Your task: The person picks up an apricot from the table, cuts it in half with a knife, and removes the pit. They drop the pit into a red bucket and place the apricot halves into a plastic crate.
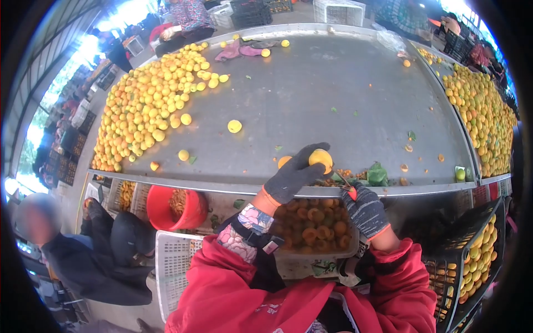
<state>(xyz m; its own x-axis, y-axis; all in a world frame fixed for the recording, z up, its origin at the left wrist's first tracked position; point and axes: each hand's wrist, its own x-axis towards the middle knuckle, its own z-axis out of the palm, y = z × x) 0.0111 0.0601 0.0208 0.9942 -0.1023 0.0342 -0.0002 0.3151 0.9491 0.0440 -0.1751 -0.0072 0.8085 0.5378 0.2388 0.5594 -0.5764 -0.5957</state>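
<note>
My left hand [296, 173], in a dark grey glove, is closed around a yellow-orange apricot [321, 160] over the near edge of the metal table. An orange piece of fruit [283, 161] shows beside its fingers. My right hand [365, 212], in a grey glove, grips a small knife [352, 192] with a red-orange handle; its thin blade points up and left toward the apricot. Below my hands, a basin holds many halved apricots [316, 225]. Pits and scraps lie by a green leaf [377, 175] on the table's edge.
A large heap of apricots [147, 105] covers the left of the metal table [311, 89]; another heap [480, 116] lies right. A red bucket [175, 208] and white crate [172, 266] stand left below. A black crate [463, 266] of fruit is right. A co-worker [100, 250] sits left.
</note>
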